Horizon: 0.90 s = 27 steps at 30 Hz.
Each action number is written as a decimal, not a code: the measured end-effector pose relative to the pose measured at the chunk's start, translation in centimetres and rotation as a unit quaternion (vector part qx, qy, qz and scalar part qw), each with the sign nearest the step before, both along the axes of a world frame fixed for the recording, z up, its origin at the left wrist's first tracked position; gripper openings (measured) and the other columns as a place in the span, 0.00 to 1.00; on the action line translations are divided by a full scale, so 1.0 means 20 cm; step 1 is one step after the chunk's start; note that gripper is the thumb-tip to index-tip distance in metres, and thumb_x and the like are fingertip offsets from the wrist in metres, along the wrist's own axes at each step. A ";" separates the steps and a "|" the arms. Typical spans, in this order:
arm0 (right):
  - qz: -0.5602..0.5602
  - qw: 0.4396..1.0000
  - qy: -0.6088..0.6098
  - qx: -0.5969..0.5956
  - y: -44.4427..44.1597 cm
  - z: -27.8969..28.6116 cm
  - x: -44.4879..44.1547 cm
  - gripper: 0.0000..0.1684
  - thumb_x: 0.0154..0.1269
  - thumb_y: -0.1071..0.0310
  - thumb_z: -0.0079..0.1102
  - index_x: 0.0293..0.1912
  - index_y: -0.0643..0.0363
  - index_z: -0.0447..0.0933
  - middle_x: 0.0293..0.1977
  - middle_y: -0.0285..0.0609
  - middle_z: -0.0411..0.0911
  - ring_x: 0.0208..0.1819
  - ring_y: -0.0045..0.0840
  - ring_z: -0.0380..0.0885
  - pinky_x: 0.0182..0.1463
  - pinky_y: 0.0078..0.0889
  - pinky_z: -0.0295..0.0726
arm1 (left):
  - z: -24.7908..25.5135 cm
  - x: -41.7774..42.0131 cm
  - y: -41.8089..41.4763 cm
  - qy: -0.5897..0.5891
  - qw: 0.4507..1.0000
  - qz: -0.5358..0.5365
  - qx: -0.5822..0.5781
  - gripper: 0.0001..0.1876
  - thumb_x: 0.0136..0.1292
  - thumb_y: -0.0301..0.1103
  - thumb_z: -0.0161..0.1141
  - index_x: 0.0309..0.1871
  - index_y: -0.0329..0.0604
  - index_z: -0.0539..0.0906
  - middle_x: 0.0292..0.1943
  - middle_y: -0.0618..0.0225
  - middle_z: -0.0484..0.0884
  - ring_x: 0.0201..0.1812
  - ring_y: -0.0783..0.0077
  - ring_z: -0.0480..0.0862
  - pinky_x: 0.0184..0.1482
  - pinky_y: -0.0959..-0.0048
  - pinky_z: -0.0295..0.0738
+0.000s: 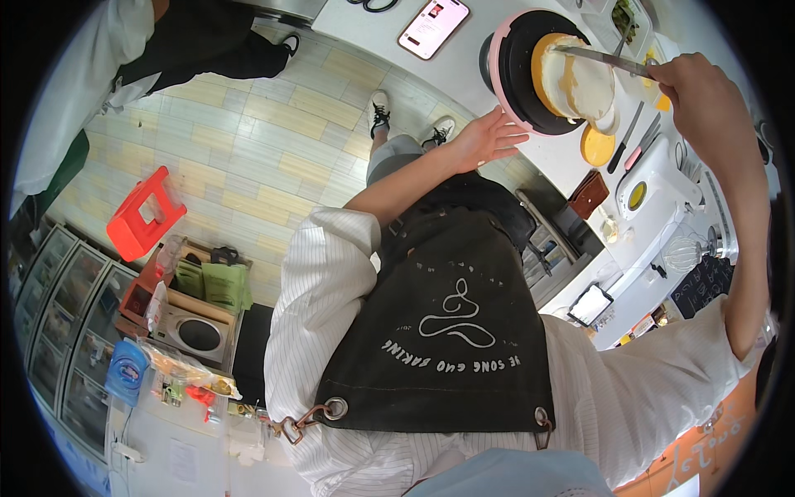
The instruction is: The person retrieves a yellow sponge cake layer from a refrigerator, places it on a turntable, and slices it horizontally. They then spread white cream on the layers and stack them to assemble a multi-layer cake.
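Note:
At the upper right, my right hand (699, 87) grips the handle end of a metal spatula (605, 59). The blade lies across white cream (590, 87) on top of a round yellow sponge cake (540, 74). Beneath the cake is a black cake turntable (518, 68) with a pink rim. My left hand (490, 141) is beside that rim, fingers spread, and holds nothing; whether a fingertip touches the rim I cannot tell. A smaller round cake layer (597, 146) lies on the worktop near the turntable.
A phone (433, 28) lies left of the turntable. Right of the cake layer are a black-handled knife (627, 136), a brown leather-like case (588, 194) and a white kitchen scale (658, 177). A red plastic stool (148, 213) is on the floor. Another person (186, 43) stands at the upper left.

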State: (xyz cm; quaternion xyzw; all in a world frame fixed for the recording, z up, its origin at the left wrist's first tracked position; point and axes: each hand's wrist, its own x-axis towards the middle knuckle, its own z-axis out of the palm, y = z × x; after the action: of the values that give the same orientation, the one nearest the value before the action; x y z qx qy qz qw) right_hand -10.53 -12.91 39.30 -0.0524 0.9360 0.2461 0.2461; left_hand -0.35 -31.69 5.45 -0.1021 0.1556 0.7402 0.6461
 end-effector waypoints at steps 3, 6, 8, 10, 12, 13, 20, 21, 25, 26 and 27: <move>0.053 0.998 0.006 0.029 -0.09 0.02 0.06 0.13 0.65 0.75 0.58 0.47 0.57 0.84 0.39 0.45 0.81 0.41 0.36 0.81 0.45 0.37 0.79 | 0.00 -0.02 0.00 0.006 1.000 0.008 -0.021 0.30 0.79 0.61 0.32 0.71 0.54 0.70 0.69 0.66 0.74 0.72 0.62 0.70 0.72 0.57 0.63; 0.177 0.983 0.041 0.029 -0.08 0.03 0.13 0.15 0.60 0.77 0.58 0.47 0.59 0.83 0.40 0.46 0.81 0.42 0.36 0.81 0.46 0.37 0.80 | -0.01 -0.08 -0.01 0.014 0.999 0.010 -0.031 0.31 0.79 0.61 0.32 0.69 0.52 0.71 0.65 0.65 0.78 0.69 0.61 0.74 0.70 0.57 0.65; 0.229 0.971 0.058 0.033 -0.09 0.04 0.19 0.18 0.57 0.78 0.59 0.48 0.60 0.82 0.42 0.46 0.81 0.43 0.35 0.81 0.46 0.35 0.81 | -0.01 -0.13 -0.03 0.036 0.998 0.018 -0.038 0.31 0.78 0.61 0.33 0.68 0.50 0.72 0.62 0.64 0.79 0.66 0.60 0.75 0.69 0.57 0.66; 0.223 0.972 0.049 0.053 -0.16 0.06 0.23 0.19 0.56 0.78 0.59 0.50 0.61 0.82 0.45 0.46 0.80 0.45 0.34 0.81 0.47 0.33 0.81 | -0.02 -0.21 -0.05 0.049 0.997 0.030 -0.043 0.32 0.78 0.60 0.33 0.67 0.47 0.73 0.59 0.62 0.81 0.63 0.59 0.78 0.68 0.56 0.67; 0.200 0.977 0.029 0.075 -0.21 0.06 0.25 0.22 0.55 0.78 0.60 0.51 0.62 0.82 0.47 0.46 0.80 0.46 0.33 0.81 0.48 0.32 0.81 | -0.02 -0.29 -0.08 0.044 0.996 0.065 -0.050 0.31 0.79 0.59 0.33 0.68 0.46 0.72 0.59 0.60 0.80 0.62 0.58 0.78 0.68 0.56 0.66; 0.187 0.978 0.018 0.085 -0.22 0.05 0.25 0.23 0.54 0.78 0.61 0.52 0.62 0.81 0.48 0.46 0.80 0.47 0.32 0.80 0.48 0.31 0.81 | -0.03 -0.32 -0.09 0.043 0.994 0.088 -0.056 0.31 0.79 0.59 0.33 0.68 0.46 0.72 0.59 0.59 0.80 0.61 0.57 0.78 0.68 0.56 0.66; 0.225 0.969 0.034 0.096 -0.23 0.06 0.32 0.25 0.53 0.78 0.63 0.55 0.62 0.81 0.45 0.45 0.80 0.46 0.29 0.80 0.49 0.28 0.81 | 0.01 -0.24 -0.11 0.017 0.996 0.084 -0.036 0.32 0.78 0.60 0.35 0.72 0.46 0.67 0.63 0.55 0.77 0.64 0.57 0.77 0.69 0.58 0.65; 0.227 0.968 0.039 0.102 -0.23 0.06 0.32 0.25 0.53 0.77 0.63 0.54 0.62 0.81 0.44 0.44 0.79 0.45 0.28 0.80 0.48 0.28 0.81 | 0.01 -0.25 -0.11 0.028 0.995 0.085 -0.036 0.32 0.78 0.60 0.35 0.72 0.47 0.67 0.63 0.55 0.78 0.63 0.58 0.77 0.69 0.59 0.66; 0.170 0.980 0.027 0.105 -0.16 0.04 0.33 0.32 0.55 0.86 0.59 0.61 0.56 0.79 0.44 0.44 0.78 0.45 0.29 0.81 0.50 0.29 0.83 | 0.03 -0.27 -0.10 0.047 0.995 0.079 -0.033 0.32 0.78 0.60 0.35 0.72 0.48 0.67 0.60 0.56 0.80 0.63 0.59 0.78 0.68 0.59 0.66; 0.150 0.983 0.023 0.106 -0.15 0.04 0.33 0.34 0.56 0.88 0.58 0.62 0.54 0.78 0.44 0.45 0.78 0.45 0.30 0.81 0.50 0.30 0.83 | 0.03 -0.27 -0.10 0.045 0.996 0.072 -0.031 0.31 0.78 0.60 0.35 0.72 0.49 0.67 0.59 0.56 0.80 0.62 0.59 0.78 0.68 0.60 0.66; 0.142 0.984 0.026 0.102 -0.14 0.03 0.30 0.34 0.57 0.87 0.58 0.62 0.54 0.78 0.45 0.45 0.78 0.46 0.30 0.81 0.51 0.30 0.83 | 0.03 -0.26 -0.10 0.046 0.996 0.075 -0.032 0.31 0.78 0.60 0.36 0.72 0.49 0.67 0.59 0.57 0.81 0.62 0.59 0.78 0.68 0.60 0.67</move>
State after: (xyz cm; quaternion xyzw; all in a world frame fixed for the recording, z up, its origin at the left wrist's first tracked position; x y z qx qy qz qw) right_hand -4.48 -15.69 39.98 -0.1536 0.8951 0.3738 0.1886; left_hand -5.64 -33.74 6.04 -0.1000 0.2013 0.7852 0.5770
